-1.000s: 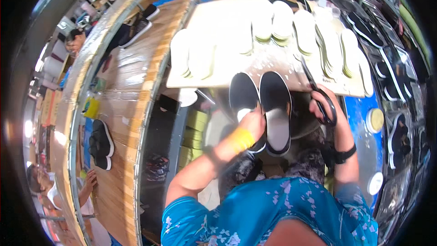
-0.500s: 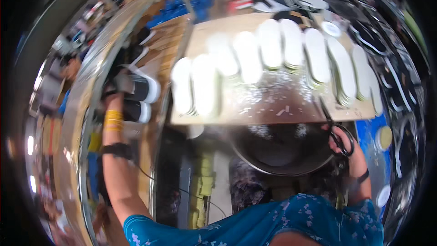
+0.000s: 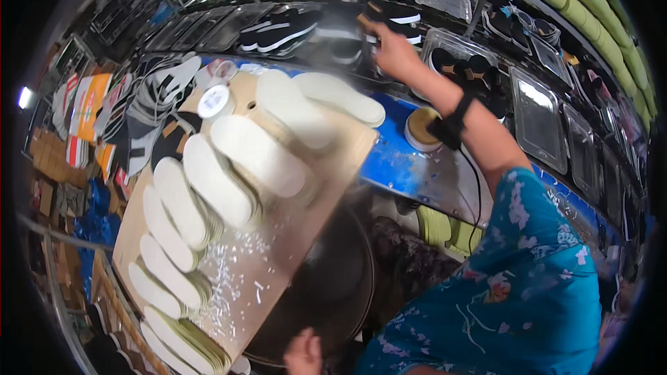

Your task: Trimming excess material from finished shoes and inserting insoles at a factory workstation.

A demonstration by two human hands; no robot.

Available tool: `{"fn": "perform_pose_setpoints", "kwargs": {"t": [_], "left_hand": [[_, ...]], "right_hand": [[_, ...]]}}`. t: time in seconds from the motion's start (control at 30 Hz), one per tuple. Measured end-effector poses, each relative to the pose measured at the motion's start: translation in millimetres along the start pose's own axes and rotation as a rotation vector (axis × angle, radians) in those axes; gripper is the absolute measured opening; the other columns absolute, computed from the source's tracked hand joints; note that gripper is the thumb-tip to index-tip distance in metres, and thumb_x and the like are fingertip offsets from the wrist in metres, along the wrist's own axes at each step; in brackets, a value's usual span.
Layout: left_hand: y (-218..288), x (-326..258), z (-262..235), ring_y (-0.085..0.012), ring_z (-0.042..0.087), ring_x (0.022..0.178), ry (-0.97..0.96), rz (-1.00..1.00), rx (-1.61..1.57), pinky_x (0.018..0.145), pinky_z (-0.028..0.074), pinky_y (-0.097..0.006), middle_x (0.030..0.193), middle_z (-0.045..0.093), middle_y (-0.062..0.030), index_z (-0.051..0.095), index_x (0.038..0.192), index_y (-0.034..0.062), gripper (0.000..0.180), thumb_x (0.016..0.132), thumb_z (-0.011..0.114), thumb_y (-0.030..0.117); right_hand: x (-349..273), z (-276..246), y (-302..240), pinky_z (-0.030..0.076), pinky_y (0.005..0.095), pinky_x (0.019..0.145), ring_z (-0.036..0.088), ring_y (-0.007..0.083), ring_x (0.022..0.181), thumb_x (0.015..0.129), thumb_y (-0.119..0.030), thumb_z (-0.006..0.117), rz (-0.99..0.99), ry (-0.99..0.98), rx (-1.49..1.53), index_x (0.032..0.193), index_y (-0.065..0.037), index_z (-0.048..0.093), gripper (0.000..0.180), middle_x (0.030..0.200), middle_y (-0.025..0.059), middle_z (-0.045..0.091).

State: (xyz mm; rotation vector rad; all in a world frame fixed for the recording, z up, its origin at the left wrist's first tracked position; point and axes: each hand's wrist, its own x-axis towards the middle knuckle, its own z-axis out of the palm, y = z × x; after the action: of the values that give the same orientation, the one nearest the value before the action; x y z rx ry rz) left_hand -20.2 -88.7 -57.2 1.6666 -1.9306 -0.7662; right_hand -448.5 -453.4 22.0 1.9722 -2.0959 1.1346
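My right hand (image 3: 392, 48) reaches out to a rack of shoes, its fingers closed around a black shoe (image 3: 396, 15) with a white sole; the grip is partly hidden. Beside it, a blurred dark shoe (image 3: 340, 43) rests near another black shoe (image 3: 286, 31). At the lower edge, my left hand (image 3: 303, 353) hangs by the board's near edge, partly cut off, its fingers loosely spread and nothing seen in them. Stacks of white insoles (image 3: 219, 184) lie in a row along the wooden board (image 3: 267, 253). No scissors show.
Under the board's edge sits a large dark basin (image 3: 337, 271). White scraps (image 3: 226, 271) litter the board. A round white lid (image 3: 215, 102) lies at its far corner. On the blue surface (image 3: 396, 160) stands a round tub (image 3: 422, 127). Clear trays (image 3: 538, 114) line the rack.
The view has swung right. My right hand has left the scissors and reached up to the shoe rack. My left hand has come away from the shoes at the left and dropped low.
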Motion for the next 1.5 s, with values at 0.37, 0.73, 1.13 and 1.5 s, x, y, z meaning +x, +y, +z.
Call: {"fn": "perform_pose_setpoints", "kwargs": {"t": [0.37, 0.73, 1.13, 1.5], "left_hand": [[-6, 3, 76, -0.0392, 0.055, 0.061, -0.034, -0.472, 0.305, 0.053, 0.043, -0.042, 0.071, 0.058, -0.0227, 0.060, 0.082, -0.0001, 0.022, 0.087, 0.050, 0.019], [-7, -5, 79, -0.0384, 0.056, 0.061, -0.025, -0.356, 0.267, 0.053, 0.045, -0.042, 0.073, 0.058, -0.0223, 0.060, 0.088, 0.0021, 0.019, 0.085, 0.052, 0.019], [64, -22, 8, -0.0274, 0.043, 0.114, 0.496, -0.286, -1.397, 0.096, 0.035, -0.037, 0.125, 0.042, -0.0116, 0.032, 0.130, 0.0038, 0.058, 0.089, 0.042, 0.043], [27, -93, -8, -0.0347, 0.057, 0.091, 0.544, -0.706, 0.212, 0.080, 0.043, -0.043, 0.092, 0.059, -0.0243, 0.058, 0.097, -0.0041, 0.050, 0.079, 0.056, 0.043]], "right_hand": [[210, 107, 94, 0.044, 0.0432, 0.080, 0.056, 0.0376, 0.094, 0.075, -0.017, 0.049, 0.103, -0.071, -0.174, 0.126, -0.005, 0.032, 0.056, 0.101, 0.0251, 0.057], [122, 20, 41, 0.047, 0.0355, 0.071, 0.058, 0.0293, 0.078, 0.067, -0.011, 0.060, -0.119, 0.171, 0.446, 0.107, -0.006, 0.051, 0.041, 0.094, 0.0159, 0.059], [-243, -47, -207, 0.044, 0.0397, 0.051, 0.058, 0.0308, 0.064, 0.077, -0.008, 0.047, -1.466, -0.771, 0.556, 0.113, -0.012, 0.042, 0.036, 0.076, 0.0134, 0.052], [-349, -8, -230, 0.050, 0.0360, 0.067, 0.060, 0.0282, 0.084, 0.072, -0.017, 0.062, -0.919, -0.442, 0.921, 0.115, -0.007, 0.049, 0.046, 0.097, 0.0141, 0.059]]}}
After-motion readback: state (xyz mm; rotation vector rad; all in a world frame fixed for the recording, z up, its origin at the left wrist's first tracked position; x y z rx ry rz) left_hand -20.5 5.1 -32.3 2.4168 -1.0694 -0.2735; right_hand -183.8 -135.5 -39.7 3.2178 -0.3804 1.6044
